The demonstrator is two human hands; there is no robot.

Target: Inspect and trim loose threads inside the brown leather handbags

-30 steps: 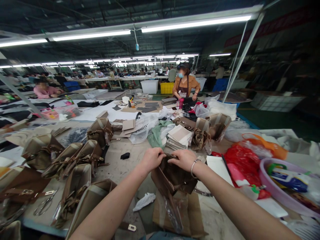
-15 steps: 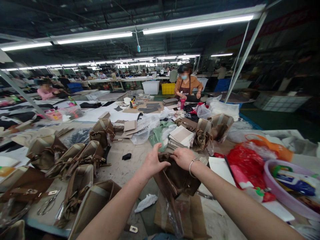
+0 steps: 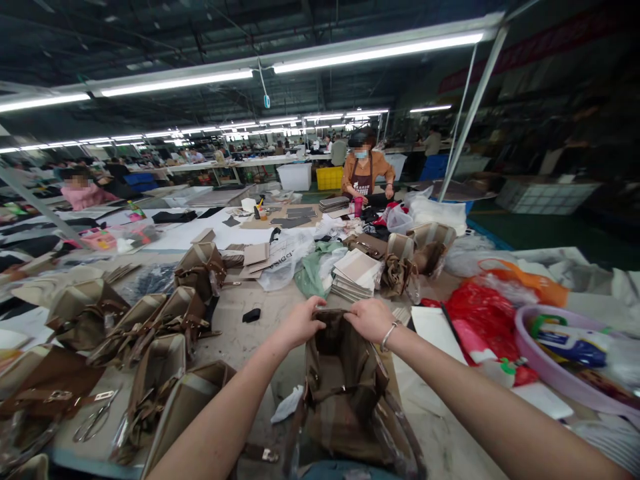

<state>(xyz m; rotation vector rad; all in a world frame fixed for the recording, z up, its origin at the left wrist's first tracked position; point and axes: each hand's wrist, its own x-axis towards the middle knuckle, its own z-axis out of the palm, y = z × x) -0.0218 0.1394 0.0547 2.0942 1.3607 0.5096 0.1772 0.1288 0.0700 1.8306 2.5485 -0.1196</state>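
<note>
A brown handbag (image 3: 340,380) stands in front of me with its mouth toward me, so its inside shows. My left hand (image 3: 304,323) pinches the far rim at its left corner, thumb on the inner side. At the right part of the same rim, my right hand (image 3: 371,320), with a bracelet at the wrist, is closed on the edge. Plastic-wrapped straps hang from the bag's near side. A scrap of white cloth (image 3: 287,405) lies just left of the bag.
Several brown bags (image 3: 163,373) stand on the left, near scissors (image 3: 96,417). Beyond my hands lie a stack of boards (image 3: 356,270) and a small black piece (image 3: 251,315). To the right are a red plastic bag (image 3: 480,313) and a purple basin (image 3: 525,340). A co-worker (image 3: 367,170) sits across the table.
The bag has turned and tipped so its open inside now faces me. Both hands have shifted along its rim, and the right hand now grips farther from the left.
</note>
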